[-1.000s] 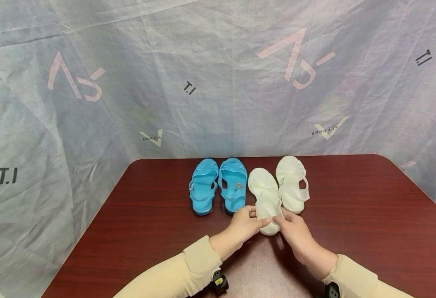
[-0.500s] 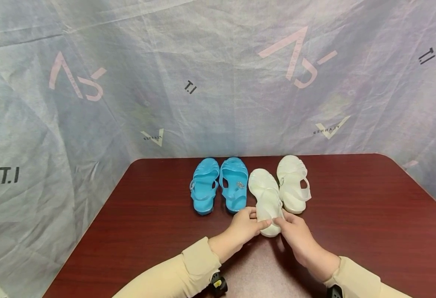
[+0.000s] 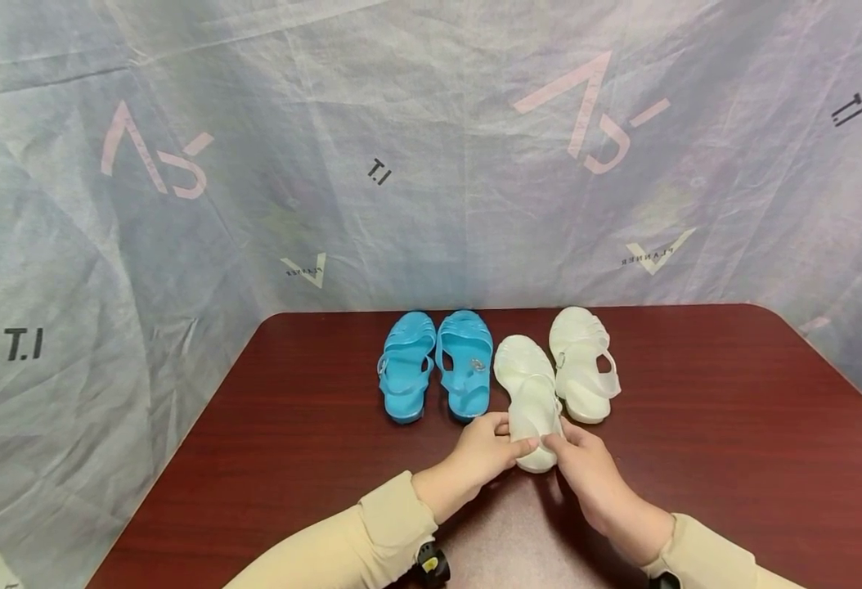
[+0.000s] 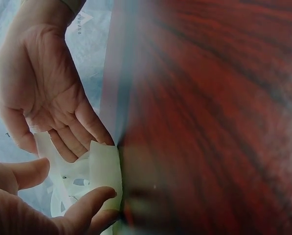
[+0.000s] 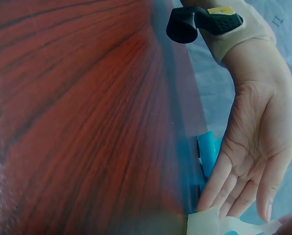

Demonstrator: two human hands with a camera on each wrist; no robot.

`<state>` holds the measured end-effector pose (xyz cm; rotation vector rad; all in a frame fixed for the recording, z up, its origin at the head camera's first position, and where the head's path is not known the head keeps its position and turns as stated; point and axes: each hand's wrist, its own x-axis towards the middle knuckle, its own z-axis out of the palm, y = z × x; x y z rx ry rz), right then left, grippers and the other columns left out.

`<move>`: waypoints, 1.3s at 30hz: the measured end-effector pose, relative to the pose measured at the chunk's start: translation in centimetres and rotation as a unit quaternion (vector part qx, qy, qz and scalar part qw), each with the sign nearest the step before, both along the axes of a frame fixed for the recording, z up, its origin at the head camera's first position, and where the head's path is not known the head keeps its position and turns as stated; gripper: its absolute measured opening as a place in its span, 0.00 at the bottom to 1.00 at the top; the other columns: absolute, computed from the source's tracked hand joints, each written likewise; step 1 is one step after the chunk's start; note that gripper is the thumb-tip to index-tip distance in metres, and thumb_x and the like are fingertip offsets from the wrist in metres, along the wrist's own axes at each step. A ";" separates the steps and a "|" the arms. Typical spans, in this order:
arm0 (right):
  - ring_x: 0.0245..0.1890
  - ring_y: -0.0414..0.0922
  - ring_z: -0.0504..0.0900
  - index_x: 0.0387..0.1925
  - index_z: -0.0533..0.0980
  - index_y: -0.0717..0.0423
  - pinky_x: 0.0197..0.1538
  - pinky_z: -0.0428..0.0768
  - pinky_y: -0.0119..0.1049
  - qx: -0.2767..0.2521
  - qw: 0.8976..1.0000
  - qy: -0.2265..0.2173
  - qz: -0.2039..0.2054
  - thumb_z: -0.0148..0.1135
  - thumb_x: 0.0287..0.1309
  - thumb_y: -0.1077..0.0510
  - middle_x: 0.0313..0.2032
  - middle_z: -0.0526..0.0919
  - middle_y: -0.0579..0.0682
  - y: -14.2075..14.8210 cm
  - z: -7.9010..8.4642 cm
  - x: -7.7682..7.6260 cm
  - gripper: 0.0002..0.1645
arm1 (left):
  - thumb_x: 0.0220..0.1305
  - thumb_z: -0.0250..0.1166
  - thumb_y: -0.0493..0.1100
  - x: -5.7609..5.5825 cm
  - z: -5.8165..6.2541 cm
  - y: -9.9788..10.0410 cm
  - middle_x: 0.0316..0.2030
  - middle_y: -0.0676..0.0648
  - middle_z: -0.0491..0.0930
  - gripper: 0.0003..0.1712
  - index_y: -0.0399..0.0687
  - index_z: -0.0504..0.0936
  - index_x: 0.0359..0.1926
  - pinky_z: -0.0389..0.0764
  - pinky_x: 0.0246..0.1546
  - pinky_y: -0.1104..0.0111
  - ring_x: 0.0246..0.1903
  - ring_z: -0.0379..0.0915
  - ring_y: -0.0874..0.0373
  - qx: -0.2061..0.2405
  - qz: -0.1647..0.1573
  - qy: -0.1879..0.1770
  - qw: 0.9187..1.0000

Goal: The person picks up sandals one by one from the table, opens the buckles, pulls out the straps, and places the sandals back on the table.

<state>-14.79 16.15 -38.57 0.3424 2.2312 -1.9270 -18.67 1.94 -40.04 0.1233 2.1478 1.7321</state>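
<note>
In the head view my left hand [image 3: 484, 448] and right hand [image 3: 594, 470] hold a white jelly sandal [image 3: 527, 397] at its heel end, one from each side. Both thumbs lie over the heel part, with the toe pointing away from me. In the left wrist view, its pale heel and strap [image 4: 105, 169] show between the hands. A second white sandal [image 3: 576, 360] lies just behind and to the right. To the left, two blue sandals [image 3: 464, 352] sit side by side, toes toward the back.
All the sandals are on a dark red wood-grain table [image 3: 284, 458], with the blue pair and the second white sandal near its back edge. Grey printed cloth [image 3: 431, 213] hangs behind and along the left side. A black wrist camera [image 3: 433, 563] is on my left wrist.
Both hands keep their hold on the white sandal, which has come very slightly toward me. The other sandals lie as before; the whole view has shifted a little.
</note>
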 end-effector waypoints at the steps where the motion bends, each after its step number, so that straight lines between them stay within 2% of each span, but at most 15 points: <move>1: 0.39 0.52 0.81 0.72 0.49 0.72 0.48 0.80 0.42 0.004 1.000 0.001 0.005 0.45 0.68 0.60 0.65 0.67 0.68 0.0 0.0 0.0 0.36 | 0.60 0.69 0.41 0.1 0.0 0.0 0.50 0.42 0.81 0.31 0.32 0.71 0.62 0.84 0.42 0.65 0.48 0.80 0.56 0.000 -0.001 0.000 1.000; 2: 0.49 0.54 0.79 0.72 0.49 0.72 0.55 0.77 0.45 0.007 1.000 0.000 0.007 0.45 0.68 0.61 0.67 0.64 0.69 0.0 0.0 0.0 0.36 | 0.60 0.69 0.41 0.1 0.1 0.0 0.50 0.42 0.81 0.32 0.32 0.71 0.62 0.84 0.42 0.65 0.48 0.80 0.56 0.001 -0.001 -0.001 1.000; 4: 0.64 0.54 0.66 0.72 0.49 0.72 0.66 0.66 0.47 0.014 1.000 0.002 0.012 0.45 0.68 0.60 0.70 0.59 0.68 0.0 0.0 0.0 0.36 | 0.60 0.69 0.40 0.2 0.2 0.0 0.50 0.42 0.81 0.32 0.32 0.71 0.62 0.84 0.42 0.65 0.49 0.80 0.56 -0.001 -0.002 0.000 1.000; 5: 0.66 0.53 0.61 0.72 0.49 0.72 0.67 0.63 0.46 0.019 1.000 0.005 0.014 0.45 0.68 0.60 0.70 0.58 0.67 0.0 0.0 0.0 0.36 | 0.60 0.69 0.40 0.2 0.2 0.1 0.50 0.42 0.81 0.32 0.31 0.71 0.62 0.84 0.42 0.65 0.49 0.80 0.56 -0.002 -0.002 0.001 1.000; 7: 0.60 0.50 0.70 0.71 0.51 0.71 0.61 0.70 0.38 0.020 1.000 0.007 0.010 0.46 0.68 0.60 0.68 0.63 0.66 0.1 0.0 0.1 0.36 | 0.60 0.69 0.40 0.3 0.2 0.1 0.50 0.42 0.81 0.31 0.32 0.71 0.61 0.84 0.42 0.65 0.49 0.80 0.56 -0.004 -0.002 0.003 1.000; 9: 0.44 0.47 0.79 0.71 0.52 0.70 0.50 0.75 0.33 0.017 1.000 0.007 0.003 0.46 0.67 0.61 0.64 0.69 0.66 0.1 0.0 0.1 0.35 | 0.60 0.69 0.40 0.3 0.3 0.1 0.50 0.42 0.81 0.31 0.32 0.71 0.61 0.84 0.41 0.65 0.49 0.80 0.56 -0.004 -0.001 0.005 1.000; 11: 0.33 0.45 0.79 0.71 0.53 0.70 0.42 0.76 0.31 0.018 1.000 0.007 -0.002 0.46 0.67 0.61 0.61 0.72 0.66 0.2 0.0 0.2 0.35 | 0.60 0.69 0.40 0.3 0.3 0.2 0.50 0.42 0.81 0.31 0.32 0.71 0.61 0.83 0.42 0.66 0.49 0.80 0.56 -0.003 0.001 0.006 1.000; 13: 0.37 0.48 0.80 0.71 0.52 0.71 0.47 0.77 0.36 0.016 1.000 0.006 0.000 0.46 0.67 0.61 0.62 0.71 0.67 0.1 0.0 0.2 0.35 | 0.60 0.69 0.40 0.5 0.4 0.2 0.50 0.42 0.81 0.31 0.32 0.71 0.61 0.83 0.42 0.66 0.49 0.80 0.55 -0.003 0.005 0.006 1.000; 16: 0.57 0.51 0.72 0.71 0.51 0.72 0.61 0.70 0.42 0.026 1.000 0.003 0.007 0.46 0.68 0.60 0.67 0.64 0.68 0.0 0.0 0.2 0.36 | 0.60 0.69 0.40 0.7 0.4 0.2 0.49 0.42 0.81 0.31 0.32 0.71 0.61 0.83 0.41 0.66 0.49 0.80 0.55 -0.007 0.010 0.004 1.000; 23: 0.57 0.51 0.72 0.71 0.53 0.73 0.59 0.71 0.41 0.034 0.999 0.007 0.002 0.47 0.66 0.61 0.66 0.66 0.66 -0.2 -0.1 0.4 0.35 | 0.59 0.69 0.38 1.0 0.6 0.0 0.47 0.42 0.81 0.29 0.31 0.72 0.59 0.83 0.40 0.66 0.47 0.80 0.55 -0.011 0.008 0.012 1.000; 26: 0.67 0.53 0.60 0.70 0.52 0.74 0.69 0.62 0.49 0.038 0.999 0.008 0.013 0.47 0.67 0.61 0.69 0.61 0.66 -0.2 -0.1 0.4 0.36 | 0.60 0.69 0.39 1.0 0.6 -0.2 0.48 0.42 0.81 0.29 0.31 0.72 0.59 0.83 0.40 0.66 0.47 0.80 0.56 -0.015 0.004 0.012 1.000; 29: 0.69 0.57 0.58 0.69 0.54 0.75 0.71 0.58 0.55 0.051 0.998 0.002 0.026 0.48 0.67 0.59 0.69 0.60 0.67 -0.1 0.0 0.6 0.35 | 0.60 0.69 0.40 1.1 0.7 -0.4 0.48 0.41 0.81 0.30 0.31 0.71 0.59 0.83 0.40 0.66 0.47 0.79 0.55 -0.035 -0.012 0.012 0.999; 33: 0.70 0.58 0.56 0.68 0.56 0.77 0.71 0.58 0.55 0.064 0.997 0.007 0.040 0.49 0.68 0.58 0.69 0.59 0.67 0.1 0.0 0.9 0.35 | 0.60 0.67 0.39 1.0 1.4 -0.7 0.54 0.36 0.77 0.38 0.28 0.62 0.66 0.80 0.49 0.60 0.54 0.76 0.49 -0.085 -0.043 0.009 0.995; 36: 0.69 0.56 0.60 0.68 0.56 0.77 0.69 0.63 0.53 0.064 0.997 0.008 0.031 0.48 0.69 0.57 0.68 0.61 0.68 0.2 -0.1 0.9 0.34 | 0.60 0.63 0.37 0.6 2.1 -0.7 0.61 0.34 0.72 0.41 0.29 0.57 0.70 0.74 0.57 0.54 0.61 0.69 0.44 -0.129 -0.058 0.041 0.989; 39: 0.65 0.54 0.66 0.67 0.59 0.76 0.64 0.71 0.49 0.059 0.998 0.010 0.007 0.45 0.72 0.55 0.66 0.66 0.69 0.5 -0.2 0.9 0.33 | 0.61 0.61 0.38 -0.1 2.5 -0.3 0.64 0.36 0.69 0.36 0.33 0.62 0.69 0.71 0.61 0.53 0.64 0.66 0.44 -0.171 -0.062 0.100 0.978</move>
